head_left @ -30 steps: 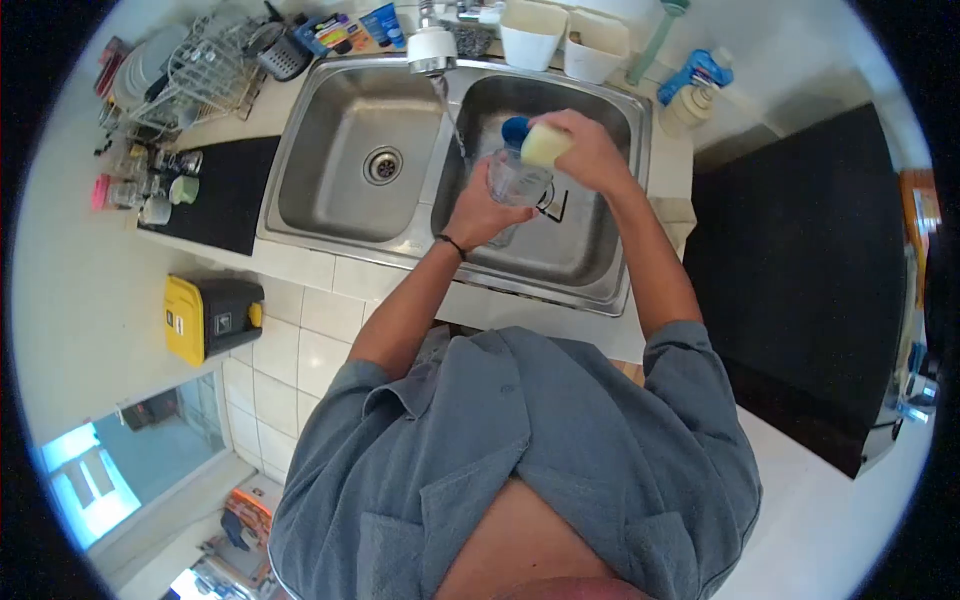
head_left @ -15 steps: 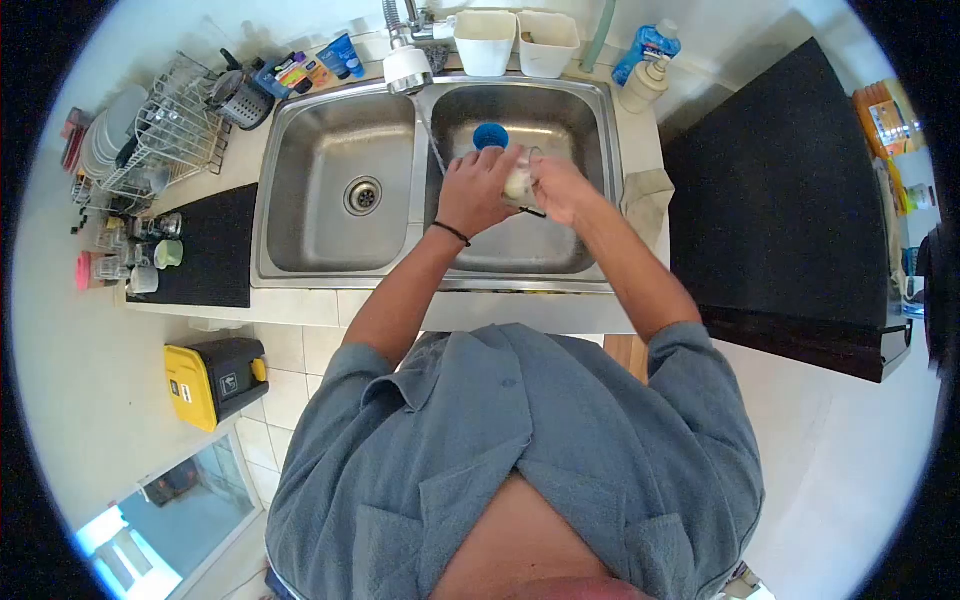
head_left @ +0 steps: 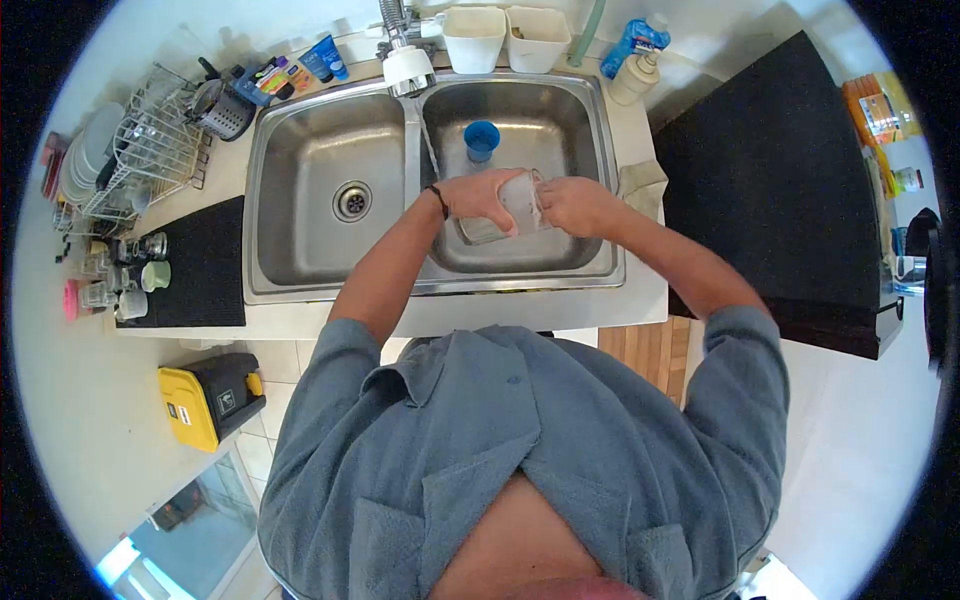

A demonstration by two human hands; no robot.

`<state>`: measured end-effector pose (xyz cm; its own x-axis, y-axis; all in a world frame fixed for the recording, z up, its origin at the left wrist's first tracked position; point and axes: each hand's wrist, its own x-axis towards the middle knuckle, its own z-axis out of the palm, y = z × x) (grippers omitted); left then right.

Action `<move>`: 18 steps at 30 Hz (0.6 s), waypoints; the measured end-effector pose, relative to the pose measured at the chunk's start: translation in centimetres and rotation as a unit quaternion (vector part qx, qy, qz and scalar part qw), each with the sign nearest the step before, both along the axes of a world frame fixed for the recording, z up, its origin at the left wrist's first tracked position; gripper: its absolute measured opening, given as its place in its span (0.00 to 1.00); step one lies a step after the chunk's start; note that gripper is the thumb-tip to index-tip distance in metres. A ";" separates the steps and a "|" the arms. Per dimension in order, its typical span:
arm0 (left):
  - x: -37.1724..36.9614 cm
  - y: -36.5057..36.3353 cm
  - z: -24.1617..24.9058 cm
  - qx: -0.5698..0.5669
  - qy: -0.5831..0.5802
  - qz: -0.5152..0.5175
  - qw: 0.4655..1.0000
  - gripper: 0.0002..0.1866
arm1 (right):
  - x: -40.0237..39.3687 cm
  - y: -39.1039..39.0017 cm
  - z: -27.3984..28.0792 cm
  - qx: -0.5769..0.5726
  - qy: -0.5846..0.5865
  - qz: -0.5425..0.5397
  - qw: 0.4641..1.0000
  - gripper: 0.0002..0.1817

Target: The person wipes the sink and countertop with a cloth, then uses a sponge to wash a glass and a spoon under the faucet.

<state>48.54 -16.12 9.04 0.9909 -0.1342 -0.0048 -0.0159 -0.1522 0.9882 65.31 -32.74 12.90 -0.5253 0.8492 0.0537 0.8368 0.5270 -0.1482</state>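
Observation:
Over the right-hand basin, my left hand (head_left: 482, 195) wraps round a clear glass (head_left: 522, 200) from the left side. The glass is tilted, with whitish suds on its wall. My right hand (head_left: 580, 206) is closed at the glass's right end, fingertips at its rim; what they hold, if anything, is hidden. Behind the hands a blue cup (head_left: 481, 140) stands in the right basin (head_left: 545, 110). A thin stream of water falls from the white faucet head (head_left: 408, 72) near the divider between the basins.
To the left are the other basin (head_left: 320, 190), a black mat (head_left: 200, 270) with cups, and a dish rack (head_left: 150, 150). White containers (head_left: 474, 40) and bottles (head_left: 634, 76) line the back. A cloth (head_left: 642, 186) lies right of the sink, beside a black surface (head_left: 760, 200).
Both hands have come nearer to me with the glass, which is turned so more of its side shows. My right elbow has swung outward. The view has shifted slightly.

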 end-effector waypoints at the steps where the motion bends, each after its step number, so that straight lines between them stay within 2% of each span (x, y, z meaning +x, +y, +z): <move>1: 0.2 -0.1 0.2 -0.077 0.039 -0.030 0.996 0.38 | 0.3 0.0 -0.2 0.041 0.024 0.039 0.998 0.11; 2: 0.3 -0.2 0.5 -0.153 0.078 -0.057 0.983 0.37 | 0.6 -0.1 -0.3 0.082 0.048 0.079 0.992 0.11; 5: 0.8 1.2 0.2 -0.209 0.257 -0.128 0.935 0.43 | -0.4 -0.2 1.2 -0.058 0.006 0.069 0.996 0.11; 6: 1.0 1.3 0.3 -0.200 0.274 -0.158 0.927 0.43 | -1.6 -0.2 1.6 -0.129 0.031 -0.008 0.991 0.11; 8: 1.4 1.1 0.7 -0.182 0.306 -0.216 0.909 0.42 | -4.2 -0.3 2.2 -0.266 0.078 -0.157 0.948 0.11; 9: 1.8 0.9 1.2 -0.099 0.249 -0.218 0.938 0.43 | -4.3 -0.2 1.3 -0.201 0.143 -0.119 0.962 0.11; 11: 2.1 0.0 2.4 0.069 0.131 -0.220 0.964 0.43 | -4.6 -0.6 -1.5 -0.068 0.274 -0.046 0.958 0.11; 14: 0.8 -1.8 4.6 0.243 0.031 -0.109 0.963 0.45 | -4.1 -0.8 -1.5 -0.243 0.373 -0.152 0.883 0.14; 15: 0.4 -2.4 5.5 0.296 0.014 -0.070 0.952 0.46 | -4.1 -0.7 -2.0 -0.306 0.551 -0.208 0.748 0.15; 16: 0.0 -3.1 6.5 0.345 0.017 -0.034 0.938 0.46 | -4.1 -0.7 -2.7 -0.351 0.700 -0.251 0.569 0.16; 17: -0.1 -3.4 7.0 0.392 0.020 0.002 0.920 0.46 | -4.2 -0.6 -3.6 -0.375 0.808 -0.279 0.357 0.17; 18: 0.0 -3.3 6.7 0.432 -0.024 0.029 0.901 0.48 | -3.6 -0.6 -4.6 -0.364 0.804 -0.268 0.387 0.18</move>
<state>48.55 -19.46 15.70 0.9981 -0.0480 -0.0392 -0.0221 -0.8666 0.4985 61.72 -33.32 8.33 -0.0473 0.9107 -0.4103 -0.6841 -0.3288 -0.6511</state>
